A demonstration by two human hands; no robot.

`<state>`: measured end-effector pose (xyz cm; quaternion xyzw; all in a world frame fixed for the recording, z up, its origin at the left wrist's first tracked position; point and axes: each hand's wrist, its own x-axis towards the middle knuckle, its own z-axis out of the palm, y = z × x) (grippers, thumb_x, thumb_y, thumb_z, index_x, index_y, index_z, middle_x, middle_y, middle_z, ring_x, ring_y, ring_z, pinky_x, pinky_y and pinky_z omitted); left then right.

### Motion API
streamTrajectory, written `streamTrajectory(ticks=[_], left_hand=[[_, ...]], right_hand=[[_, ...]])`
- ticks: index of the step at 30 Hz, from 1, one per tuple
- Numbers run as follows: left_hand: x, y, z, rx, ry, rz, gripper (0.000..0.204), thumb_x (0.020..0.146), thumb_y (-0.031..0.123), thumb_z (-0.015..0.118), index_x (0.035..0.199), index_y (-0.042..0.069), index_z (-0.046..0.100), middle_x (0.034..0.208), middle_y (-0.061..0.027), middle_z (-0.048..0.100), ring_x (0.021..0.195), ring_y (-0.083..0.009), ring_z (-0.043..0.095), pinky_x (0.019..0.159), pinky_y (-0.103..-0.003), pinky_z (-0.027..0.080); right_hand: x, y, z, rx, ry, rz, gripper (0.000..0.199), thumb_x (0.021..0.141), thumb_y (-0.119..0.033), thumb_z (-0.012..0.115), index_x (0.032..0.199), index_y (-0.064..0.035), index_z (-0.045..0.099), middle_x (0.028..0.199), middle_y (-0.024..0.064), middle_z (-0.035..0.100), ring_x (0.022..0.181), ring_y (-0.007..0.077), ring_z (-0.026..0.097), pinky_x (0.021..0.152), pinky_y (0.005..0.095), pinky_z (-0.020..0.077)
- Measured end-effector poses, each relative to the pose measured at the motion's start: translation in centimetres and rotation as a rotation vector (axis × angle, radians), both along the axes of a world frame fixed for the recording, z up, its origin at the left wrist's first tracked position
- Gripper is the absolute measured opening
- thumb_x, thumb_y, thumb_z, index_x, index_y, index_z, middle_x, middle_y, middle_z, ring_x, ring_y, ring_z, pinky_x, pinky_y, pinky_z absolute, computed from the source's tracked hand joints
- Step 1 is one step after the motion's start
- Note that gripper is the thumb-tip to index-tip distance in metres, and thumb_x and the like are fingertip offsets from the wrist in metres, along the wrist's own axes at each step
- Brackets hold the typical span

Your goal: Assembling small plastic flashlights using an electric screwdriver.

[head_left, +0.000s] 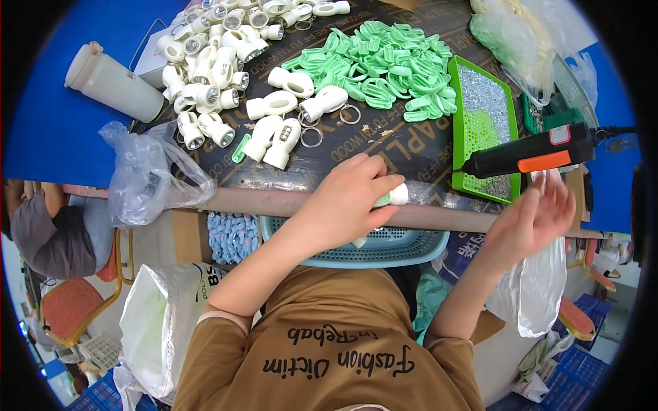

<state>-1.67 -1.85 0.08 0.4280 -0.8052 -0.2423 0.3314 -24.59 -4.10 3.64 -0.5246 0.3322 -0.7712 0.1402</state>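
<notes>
The biggest thing here is the dark brown wooden work board (384,154), and everything else sits on it or close to it. At the far left end of the board lies a big heap of small white plastic torches (212,65) with shiny round fronts, and a few more lie near the middle beside some thin metal rings (312,137). At the far middle of the board is a pile of light green plastic clips (384,65). On the right side of the board rests a green flat tray of tiny silver screws (483,127). Just off the near edge of the board hangs a light blue plastic basket (391,250). A black and orange electric screwdriver (531,154) hangs over the right edge of the board, its tip pointing at the tray. The right hand (538,219) is below the screwdriver, fingers spread open and blurry, and it holds nothing that I can see. The left hand (346,202) rests on the near edge of the board, curled tight around one little white and green torch piece (392,197) that peeks out by the fingertips. The piece sits right over the edge, so if the grip gets loose it could drop into the basket. The open hand could also bump the screwdriver and spill screws.
</notes>
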Motion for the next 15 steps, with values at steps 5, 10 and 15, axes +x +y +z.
streamTrajectory(ticks=[5, 10, 15], left_hand=[[-0.3, -0.1, -1.1, -0.025, 0.016, 0.020, 0.034, 0.069, 0.018, 0.070, 0.099, 0.005, 0.063, 0.085, -0.0090, 0.057, 0.079, -0.0256, 0.054, 0.069, -0.035, 0.046], [-0.5, -0.3, -1.2, -0.059, 0.061, 0.017, 0.031, 0.068, 0.018, 0.070, 0.094, 0.004, 0.064, 0.086, -0.0094, 0.060, 0.077, -0.0252, 0.055, 0.067, -0.035, 0.046], [-0.3, -0.2, -0.6, 0.022, 0.036, 0.034, 0.029, 0.068, 0.018, 0.071, 0.093, 0.006, 0.066, 0.081, -0.0074, 0.056, 0.076, -0.0235, 0.054, 0.066, -0.033, 0.045]], right_hand=[[-1.1, -1.6, 1.6, 0.397, 0.110, 0.587, 0.069, 0.080, -0.012, 0.064, 0.134, 0.0004, 0.023, 0.125, 0.0180, 0.043, 0.113, 0.0283, 0.047, 0.101, 0.0446, 0.0337], [-2.8, -1.8, 1.4, 0.377, 0.199, 0.492, 0.070, 0.068, -0.004, 0.069, 0.128, 0.0033, 0.034, 0.109, 0.0152, 0.052, 0.104, 0.0302, 0.054, 0.090, 0.0439, 0.0462], [-2.1, -1.5, 2.9, 0.193, -0.038, 0.715, 0.053, 0.067, -0.010, 0.066, 0.115, -0.0035, 0.044, 0.097, 0.0046, 0.040, 0.084, 0.0130, 0.037, 0.064, 0.0252, 0.0366]])
